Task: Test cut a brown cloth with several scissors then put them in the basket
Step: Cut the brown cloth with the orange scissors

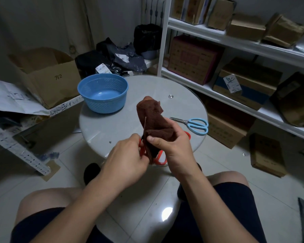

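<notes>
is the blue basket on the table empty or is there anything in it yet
Empty. The blue basket shows only its bare bottom.

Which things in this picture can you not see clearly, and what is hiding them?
Head view only:
- Red scissors: blades hidden by the brown cloth and left hand.
- A second red handle: mostly behind the right hand.
- Box labels on the shelf: too small and blurred to read.

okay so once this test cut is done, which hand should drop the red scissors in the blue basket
Left. The left hand already holds the red scissors, and the blue basket sits on the table's far left, on that hand's side. The right hand is busy gripping the brown cloth.
</notes>
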The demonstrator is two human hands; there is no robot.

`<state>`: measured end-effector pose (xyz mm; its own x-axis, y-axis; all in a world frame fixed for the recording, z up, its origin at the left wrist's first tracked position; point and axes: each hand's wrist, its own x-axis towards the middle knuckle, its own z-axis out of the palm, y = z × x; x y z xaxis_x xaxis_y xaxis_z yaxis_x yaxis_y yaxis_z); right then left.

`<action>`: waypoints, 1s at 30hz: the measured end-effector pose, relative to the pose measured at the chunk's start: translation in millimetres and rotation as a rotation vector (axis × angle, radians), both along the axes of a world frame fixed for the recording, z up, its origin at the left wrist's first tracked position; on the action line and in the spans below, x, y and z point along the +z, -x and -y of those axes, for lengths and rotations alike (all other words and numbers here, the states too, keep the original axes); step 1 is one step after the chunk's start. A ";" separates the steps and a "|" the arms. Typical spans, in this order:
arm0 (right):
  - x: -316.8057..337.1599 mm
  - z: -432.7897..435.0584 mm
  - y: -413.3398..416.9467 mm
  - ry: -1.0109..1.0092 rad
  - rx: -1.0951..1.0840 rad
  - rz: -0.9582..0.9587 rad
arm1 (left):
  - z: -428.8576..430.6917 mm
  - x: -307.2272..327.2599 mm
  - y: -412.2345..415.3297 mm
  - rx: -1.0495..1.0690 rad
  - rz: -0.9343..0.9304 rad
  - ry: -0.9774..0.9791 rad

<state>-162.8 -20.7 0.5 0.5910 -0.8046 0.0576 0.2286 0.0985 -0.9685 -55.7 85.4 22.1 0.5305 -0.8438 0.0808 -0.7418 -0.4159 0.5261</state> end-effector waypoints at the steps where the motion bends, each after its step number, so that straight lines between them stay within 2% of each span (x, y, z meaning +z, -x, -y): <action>1: -0.1 0.6 -1.4 0.007 -0.022 -0.003 | -1.9 -2.0 4.5 -0.030 0.036 -0.026; 5: 0.3 0.0 -5.9 -0.019 -0.052 0.057 | -1.8 -7.4 27.8 -0.040 0.256 -0.059; 8: 0.8 0.6 -8.0 -0.154 -0.073 0.163 | 3.8 -11.0 37.5 0.001 0.426 -0.057; 10: -0.2 4.8 -7.7 -0.253 -0.097 0.217 | 5.2 -11.7 35.8 -0.065 0.453 -0.061; 12: -2.5 10.6 -4.7 -0.302 -0.125 0.223 | 4.0 -11.0 30.7 -0.184 0.409 -0.090; 13: -3.0 12.4 -2.5 -0.318 -0.128 0.218 | 2.4 -7.5 27.5 -0.215 0.325 -0.064; 15: -4.9 15.4 1.7 -0.362 -0.111 0.224 | -1.6 3.8 19.4 -0.183 0.144 0.087; 16: -5.8 16.3 3.3 -0.383 -0.101 0.225 | -1.2 6.5 13.0 -0.138 0.137 0.202; 18: -7.6 15.0 4.7 -0.406 -0.065 0.222 | 5.7 5.0 -1.5 -0.031 0.250 0.324; 20: -9.0 11.7 3.8 -0.418 -0.024 0.224 | 16.1 0.8 -14.8 0.031 0.253 0.235; 23: -10.5 11.3 2.3 -0.438 -0.010 0.216 | 29.7 -5.3 -21.3 -0.014 0.074 0.051; 30: -21.1 18.7 6.8 -0.506 -0.005 0.154 | 33.8 -23.8 -23.5 -0.105 0.089 0.042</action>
